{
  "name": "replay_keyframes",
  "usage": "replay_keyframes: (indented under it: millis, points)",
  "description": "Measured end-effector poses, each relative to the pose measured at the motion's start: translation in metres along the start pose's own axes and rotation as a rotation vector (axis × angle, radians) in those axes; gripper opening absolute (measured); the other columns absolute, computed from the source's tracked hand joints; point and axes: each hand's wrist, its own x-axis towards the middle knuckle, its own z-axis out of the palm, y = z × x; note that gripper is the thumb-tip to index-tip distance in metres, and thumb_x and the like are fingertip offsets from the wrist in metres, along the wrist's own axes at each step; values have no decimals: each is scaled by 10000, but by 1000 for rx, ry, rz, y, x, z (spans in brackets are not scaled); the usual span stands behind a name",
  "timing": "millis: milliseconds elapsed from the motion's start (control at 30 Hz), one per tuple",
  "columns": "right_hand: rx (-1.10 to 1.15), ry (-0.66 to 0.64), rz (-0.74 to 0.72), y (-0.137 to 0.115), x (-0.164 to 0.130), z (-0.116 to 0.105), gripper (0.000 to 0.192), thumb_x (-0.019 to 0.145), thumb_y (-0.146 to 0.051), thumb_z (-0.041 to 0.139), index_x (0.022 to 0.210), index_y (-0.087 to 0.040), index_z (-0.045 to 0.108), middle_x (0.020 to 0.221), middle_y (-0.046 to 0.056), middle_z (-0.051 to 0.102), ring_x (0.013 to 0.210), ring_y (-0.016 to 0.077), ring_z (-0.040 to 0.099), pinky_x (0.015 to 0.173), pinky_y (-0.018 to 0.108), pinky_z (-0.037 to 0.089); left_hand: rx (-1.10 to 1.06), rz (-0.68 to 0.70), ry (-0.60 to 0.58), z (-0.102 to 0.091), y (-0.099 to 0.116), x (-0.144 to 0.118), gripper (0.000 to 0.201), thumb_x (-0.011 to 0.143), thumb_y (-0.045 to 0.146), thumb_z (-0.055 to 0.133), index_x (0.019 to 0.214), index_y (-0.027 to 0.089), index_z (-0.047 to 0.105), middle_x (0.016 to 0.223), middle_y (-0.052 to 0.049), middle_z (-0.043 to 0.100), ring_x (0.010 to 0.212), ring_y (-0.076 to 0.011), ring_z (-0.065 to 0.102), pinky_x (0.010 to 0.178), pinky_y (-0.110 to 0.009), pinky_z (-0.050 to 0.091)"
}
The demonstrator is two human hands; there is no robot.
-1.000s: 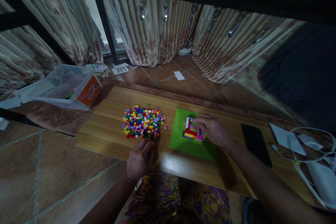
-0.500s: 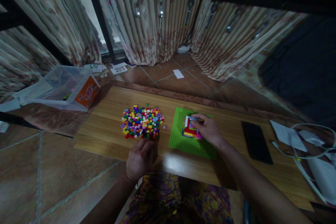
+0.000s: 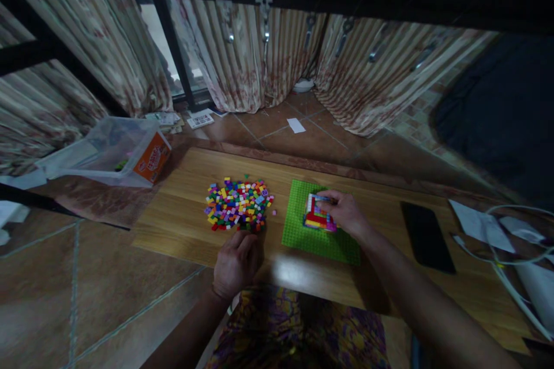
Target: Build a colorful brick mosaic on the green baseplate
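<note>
A small rectangular structure of toy bricks (image 3: 315, 219), with white, red, yellow and pink parts, stands on a green studded baseplate (image 3: 296, 236). My right hand (image 3: 346, 214) reaches over its far right side. Thumb and fingers are pinched together at its upper edge, and anything between them is too small to make out. A loose pile of multicoloured toy bricks (image 3: 238, 204) lies left of the baseplate. At the pile's near edge rests my left hand (image 3: 236, 262), its fingers curled closed. What those fingers may hold is hidden.
A black phone-like slab (image 3: 427, 236) lies right of the baseplate on the wooden table (image 3: 168, 230). Beyond it are white paper (image 3: 480, 225) and a looped white cable (image 3: 489, 253). A clear plastic bin (image 3: 116, 155) with an orange label stands beyond the table's left end.
The camera view has tilted slightly, so everything sits a little lower and further right. Both hands keep about the same places over the bricks.
</note>
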Motion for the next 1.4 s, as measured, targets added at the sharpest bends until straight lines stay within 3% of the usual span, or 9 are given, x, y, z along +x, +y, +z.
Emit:
replay_keyframes:
  millis: [100, 200, 300, 400, 567, 767, 1000, 1200, 1400]
  points:
    - [-81, 103, -62, -11, -11, 0, 256, 766, -311, 617, 967, -188, 717, 892, 65, 726, 762, 207, 657, 746, 361, 514, -22, -14, -7, 1, -1, -1, 134, 888, 177, 491, 949, 184, 610, 901, -59, 620, 789, -154, 605, 700, -259, 507]
    - [-164, 294, -268, -33, -37, 12, 252, 846, -352, 557, 992, -204, 699, 1016, 92, 696, 959, 247, 621, 878, 416, 471, -32, -12, -6, 2, -1, -3, 144, 892, 173, 479, 947, 178, 612, 903, -66, 616, 799, -153, 600, 719, -264, 509]
    - [-97, 155, -415, -51, -69, 41, 203, 901, -289, 501, 963, -218, 680, 972, 63, 695, 947, 214, 620, 874, 368, 473, -37, 2, 2, 2, 0, -4, 155, 893, 169, 466, 941, 170, 612, 900, -71, 616, 787, -151, 592, 708, -261, 503]
    - [-121, 11, -452, -56, -90, 79, 188, 900, -228, 495, 975, -210, 667, 931, 57, 686, 901, 208, 619, 830, 341, 478, -51, 19, 17, 0, 0, -6, 167, 892, 163, 449, 916, 168, 614, 883, -71, 613, 781, -151, 588, 703, -259, 495]
    - [-213, 7, -428, -54, -87, 117, 185, 860, -197, 548, 1021, -194, 640, 975, 78, 676, 940, 242, 599, 866, 371, 466, -85, 49, 28, 0, -2, -9, 176, 886, 153, 430, 845, 170, 600, 882, -75, 612, 775, -148, 584, 693, -256, 481]
    - [-302, 17, -411, -60, -72, 123, 147, 856, -192, 556, 980, -200, 635, 955, 81, 648, 918, 238, 590, 845, 365, 466, -76, 73, 27, 1, -2, -9, 174, 874, 144, 432, 786, 170, 580, 816, -63, 602, 726, -141, 562, 658, -252, 459]
    - [-253, 68, -425, -52, -79, 119, 189, 890, -145, 485, 985, -194, 640, 983, 80, 662, 939, 234, 599, 851, 357, 465, -77, 95, 52, 2, -1, -8, 177, 870, 143, 436, 768, 173, 578, 801, -58, 602, 699, -130, 549, 637, -243, 451]
    - [-224, -28, -531, -61, -81, 123, 225, 898, -153, 485, 1020, -231, 658, 963, 61, 645, 950, 219, 579, 878, 354, 462, -92, 105, 63, 3, -3, -11, 178, 860, 142, 443, 732, 176, 561, 772, -51, 588, 686, -128, 543, 627, -239, 446]
    - [-302, -56, -504, -61, -74, 119, 190, 891, -160, 505, 965, -222, 669, 966, 69, 615, 924, 221, 566, 832, 352, 466, -92, 103, 62, 3, -4, -11, 162, 855, 150, 449, 761, 175, 579, 808, -56, 599, 700, -124, 553, 634, -230, 450]
